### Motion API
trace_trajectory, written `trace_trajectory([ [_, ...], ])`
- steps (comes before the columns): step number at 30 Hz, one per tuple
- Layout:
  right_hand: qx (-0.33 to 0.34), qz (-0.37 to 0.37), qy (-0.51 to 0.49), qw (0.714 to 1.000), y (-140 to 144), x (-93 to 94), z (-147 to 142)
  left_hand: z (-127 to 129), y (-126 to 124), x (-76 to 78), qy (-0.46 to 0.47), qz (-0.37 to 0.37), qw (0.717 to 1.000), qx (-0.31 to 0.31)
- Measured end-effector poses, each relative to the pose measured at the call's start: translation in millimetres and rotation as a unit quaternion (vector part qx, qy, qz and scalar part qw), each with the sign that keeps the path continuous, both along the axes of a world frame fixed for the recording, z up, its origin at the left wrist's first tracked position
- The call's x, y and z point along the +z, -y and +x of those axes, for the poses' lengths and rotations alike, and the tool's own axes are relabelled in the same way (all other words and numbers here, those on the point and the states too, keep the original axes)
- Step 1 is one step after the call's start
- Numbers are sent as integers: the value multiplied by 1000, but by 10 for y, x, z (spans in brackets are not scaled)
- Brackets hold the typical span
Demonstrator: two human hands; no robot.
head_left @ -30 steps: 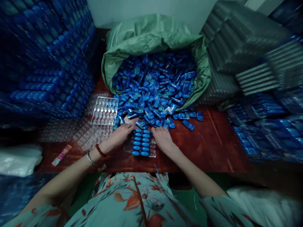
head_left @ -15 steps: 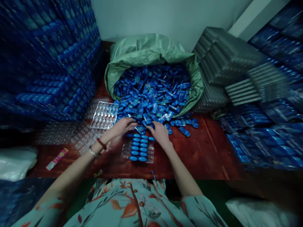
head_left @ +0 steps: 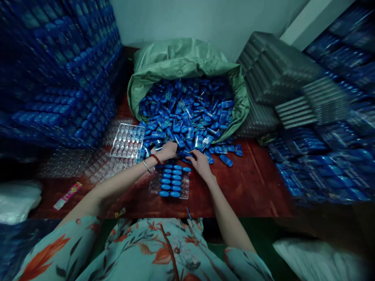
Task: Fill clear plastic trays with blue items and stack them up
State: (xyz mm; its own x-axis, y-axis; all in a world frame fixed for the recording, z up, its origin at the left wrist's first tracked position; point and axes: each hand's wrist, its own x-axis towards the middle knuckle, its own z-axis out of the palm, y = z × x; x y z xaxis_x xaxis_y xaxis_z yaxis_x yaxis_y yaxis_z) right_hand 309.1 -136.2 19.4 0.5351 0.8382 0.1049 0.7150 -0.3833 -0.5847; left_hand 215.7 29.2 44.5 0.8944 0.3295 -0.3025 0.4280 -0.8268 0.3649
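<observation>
We reach both hands into the spill of blue pieces [head_left: 187, 121] at the mouth of the green sack [head_left: 181, 62]. Our left hand [head_left: 167, 150] curls over some; our right hand [head_left: 198, 160] has fingers bent among them, grip unclear. The half-filled clear tray [head_left: 171, 183] sits just below, close for loading. No lettering is readable

At frame centre, both hands, left hand [head_left: 168, 150] and right hand [head_left: 200, 162], dig into blue pieces [head_left: 187, 113] spilling from a green sack [head_left: 181, 58] above a half-filled clear tray [head_left: 171, 183].
</observation>
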Motion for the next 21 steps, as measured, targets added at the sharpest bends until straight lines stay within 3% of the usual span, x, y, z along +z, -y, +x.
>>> trace_trajectory([
  [5,-74,74,-72,992,72,-8,12,-155,-136,58,45,-33,998,-21],
  [8,-136,137,-201,960,331,45,-16,-417,-266,134,99,-75,992,-19],
  [10,-141,151,-298,932,563,93,-67,-667,-317,200,173,-134,976,1],
  [13,-117,113,-386,908,894,160,-196,-1106,-276,285,257,-227,937,70],
  [16,-113,65,-435,891,1075,155,-373,-1513,-83,274,295,-288,893,181],
  [19,-123,37,-450,884,1073,57,-532,-1767,208,127,320,-333,837,292],
  [21,-127,34,-426,895,1014,-15,-592,-1832,401,-23,346,-331,805,349],
])
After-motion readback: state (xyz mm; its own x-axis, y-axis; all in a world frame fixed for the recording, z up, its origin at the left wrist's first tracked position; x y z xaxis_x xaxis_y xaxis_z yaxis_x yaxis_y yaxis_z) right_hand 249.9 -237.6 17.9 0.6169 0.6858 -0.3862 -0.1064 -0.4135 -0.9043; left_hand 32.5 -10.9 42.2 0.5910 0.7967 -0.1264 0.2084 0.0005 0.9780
